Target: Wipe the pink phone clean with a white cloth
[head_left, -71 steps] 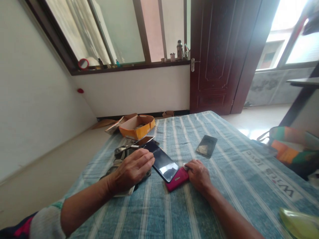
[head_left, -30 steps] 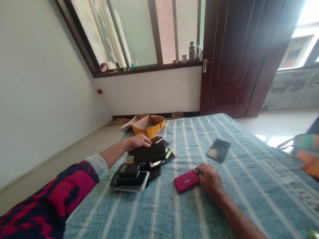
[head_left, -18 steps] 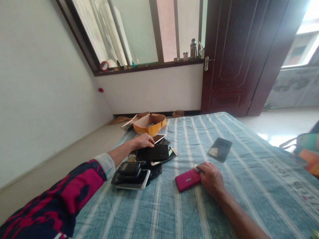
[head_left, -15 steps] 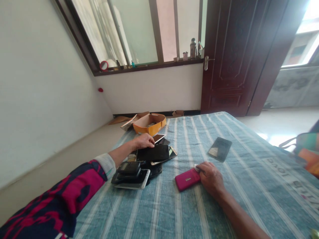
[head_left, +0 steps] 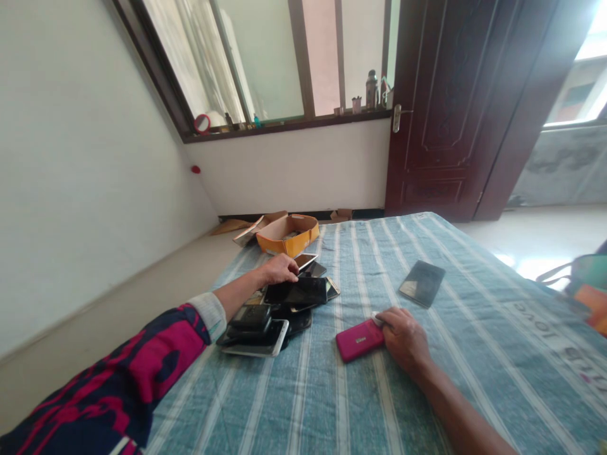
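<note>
My left hand [head_left: 281, 270] reaches over a pile of phones, its fingers closed on the upper edge of a black phone [head_left: 296, 291] that faces up dark. Below it in the pile lie a thick black device [head_left: 251, 317], a phone with a silver-white rim [head_left: 277, 344] and several others, partly covered. A white-edged phone [head_left: 305, 260] sits just beyond my fingers. On the right, my right hand [head_left: 403, 332] grips the end of a magenta phone [head_left: 359, 341] with a pale logo, flat on the cloth. Something small and white shows under those fingertips; I cannot make out what.
A dark tablet-like device [head_left: 422, 284] lies alone at the right on the striped blue cloth [head_left: 370, 404]. An open orange cardboard box [head_left: 291, 239] stands at the far edge, behind the pile. A brown door [head_left: 441, 107] and a windowsill [head_left: 294, 126] are beyond.
The whole view has shifted slightly. The black phone appears a little more tilted under my left hand. My right hand stays on the magenta phone.
</note>
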The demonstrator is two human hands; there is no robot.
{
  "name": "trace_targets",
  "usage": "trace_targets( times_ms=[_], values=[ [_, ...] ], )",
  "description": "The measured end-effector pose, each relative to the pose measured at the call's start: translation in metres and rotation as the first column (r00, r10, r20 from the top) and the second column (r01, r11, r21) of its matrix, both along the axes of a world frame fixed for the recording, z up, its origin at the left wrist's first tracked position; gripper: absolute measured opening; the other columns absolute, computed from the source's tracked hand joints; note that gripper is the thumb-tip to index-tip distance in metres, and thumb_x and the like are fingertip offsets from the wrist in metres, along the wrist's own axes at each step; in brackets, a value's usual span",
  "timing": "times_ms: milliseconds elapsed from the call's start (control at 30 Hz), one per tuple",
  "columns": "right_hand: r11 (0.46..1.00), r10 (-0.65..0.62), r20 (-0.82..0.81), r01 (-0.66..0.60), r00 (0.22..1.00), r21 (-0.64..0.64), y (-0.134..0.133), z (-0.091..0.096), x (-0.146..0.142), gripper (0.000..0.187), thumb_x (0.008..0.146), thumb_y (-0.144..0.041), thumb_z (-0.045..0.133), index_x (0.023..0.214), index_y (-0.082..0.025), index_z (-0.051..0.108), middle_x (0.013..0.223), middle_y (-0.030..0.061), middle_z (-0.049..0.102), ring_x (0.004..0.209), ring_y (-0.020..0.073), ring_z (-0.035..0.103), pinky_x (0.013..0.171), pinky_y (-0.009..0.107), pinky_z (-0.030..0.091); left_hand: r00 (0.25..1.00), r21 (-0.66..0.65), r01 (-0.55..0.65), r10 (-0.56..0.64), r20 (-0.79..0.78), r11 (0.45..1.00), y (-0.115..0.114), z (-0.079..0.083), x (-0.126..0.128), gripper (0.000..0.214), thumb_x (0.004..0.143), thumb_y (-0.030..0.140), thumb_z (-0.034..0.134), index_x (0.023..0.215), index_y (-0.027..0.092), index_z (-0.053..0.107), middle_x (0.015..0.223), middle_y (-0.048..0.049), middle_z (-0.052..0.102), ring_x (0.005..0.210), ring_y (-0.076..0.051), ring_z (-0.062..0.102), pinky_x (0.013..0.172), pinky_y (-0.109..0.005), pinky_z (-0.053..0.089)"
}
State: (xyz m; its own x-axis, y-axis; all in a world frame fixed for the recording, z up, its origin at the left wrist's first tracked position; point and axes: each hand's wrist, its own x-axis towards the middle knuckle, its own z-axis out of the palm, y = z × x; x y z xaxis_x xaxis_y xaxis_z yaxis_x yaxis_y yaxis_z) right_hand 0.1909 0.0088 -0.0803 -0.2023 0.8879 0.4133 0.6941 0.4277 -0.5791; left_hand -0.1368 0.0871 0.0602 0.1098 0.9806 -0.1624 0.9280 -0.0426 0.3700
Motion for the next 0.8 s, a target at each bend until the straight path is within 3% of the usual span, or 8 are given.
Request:
trace_targets(
  times_ms=[300,467,567,700,800],
  values=[
    [1.0,0.0,-0.003,0.0,1.0,0.005,0.0,0.0,0.0,0.031,0.078,-0.006,0.048,0.082,-0.024,0.073,0.086,0.0014,0.069,0.086,0.0182,0.056,0.075,0.026,0.04,0.997,0.045,0.033,-0.029,-0.071,0.998,-0.004,0.006,0.01,0.022,0.059,0.025,0.063,0.076,0.017,0.074,0.068,0.0004,0.068,0.069,-0.016,0.059,0.061,-0.022,0.04],
    [1.0,-0.003,-0.004,0.003,1.0,0.014,0.0,0.001,0.0,0.03,0.077,-0.006,0.049,0.081,-0.024,0.073,0.086,0.0014,0.069,0.085,0.0175,0.056,0.074,0.025,0.04,0.991,0.083,0.103,-0.095,-0.099,0.991,-0.004,0.017,0.036,0.017,0.063,0.025,0.06,0.07,0.016,0.073,0.061,0.0011,0.063,0.065,-0.015,0.055,0.057,-0.022,0.035],
    [1.0,-0.004,-0.004,0.004,1.0,0.009,0.001,0.003,-0.001,0.03,0.076,-0.005,0.05,0.08,-0.024,0.073,0.084,0.001,0.068,0.084,0.0169,0.056,0.074,0.024,0.039,0.98,0.086,0.181,-0.172,-0.103,0.98,0.002,0.019,0.067,0.017,0.066,0.026,0.059,0.068,0.015,0.071,0.058,0.0014,0.06,0.065,-0.015,0.054,0.056,-0.023,0.034],
    [1.0,-0.005,-0.012,0.005,1.0,0.0,0.0,0.005,-0.002,0.031,0.077,-0.004,0.049,0.079,-0.024,0.073,0.084,0.0013,0.069,0.085,0.0172,0.056,0.074,0.024,0.04,0.949,0.055,0.304,-0.297,-0.109,0.951,0.016,0.008,0.134,0.015,0.069,0.026,0.062,0.071,0.015,0.071,0.066,0.0002,0.064,0.073,-0.018,0.059,0.062,-0.024,0.038],
    [1.0,-0.015,-0.013,0.015,1.0,0.0,-0.001,0.008,-0.004,0.033,0.076,-0.003,0.048,0.079,-0.024,0.073,0.084,0.0015,0.069,0.085,0.0176,0.056,0.074,0.025,0.04,0.932,0.031,0.352,-0.346,-0.108,0.936,0.025,-0.011,0.192,0.03,0.072,0.032,0.064,0.095,0.014,0.071,0.092,-0.0058,0.071,0.091,-0.023,0.062,0.073,-0.025,0.044]
  ],
)
